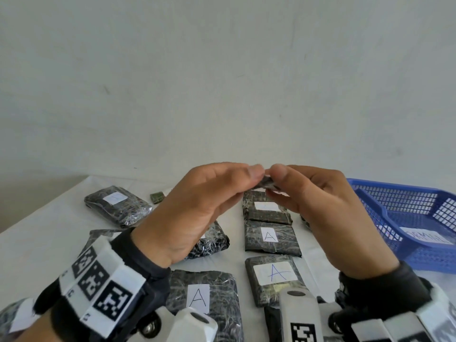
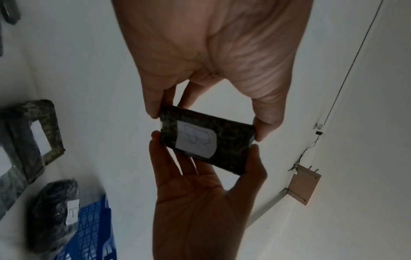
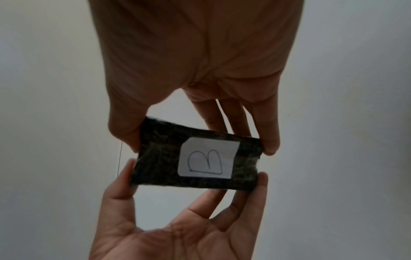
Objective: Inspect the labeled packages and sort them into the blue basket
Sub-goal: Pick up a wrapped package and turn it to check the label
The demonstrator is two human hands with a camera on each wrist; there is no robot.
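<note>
Both hands, left (image 1: 197, 208) and right (image 1: 328, 213), pinch the B-labelled package (image 3: 195, 158) lengthwise between them; blue basket (image 1: 419, 257) sits nearer the right hand, at the table's right edge.

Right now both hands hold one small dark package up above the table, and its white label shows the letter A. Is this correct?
Not quite. The label on the held package reads B, not A; the right wrist view shows it clearly. The rest stands: the left hand and right hand hold it together above the table.

The small held package (image 3: 195, 158) bears a white label reading "B"; three packages on the tabletop (image 1: 37, 243) read "A" (image 1: 270, 236) (image 1: 275, 274) (image 1: 198, 298).
</note>
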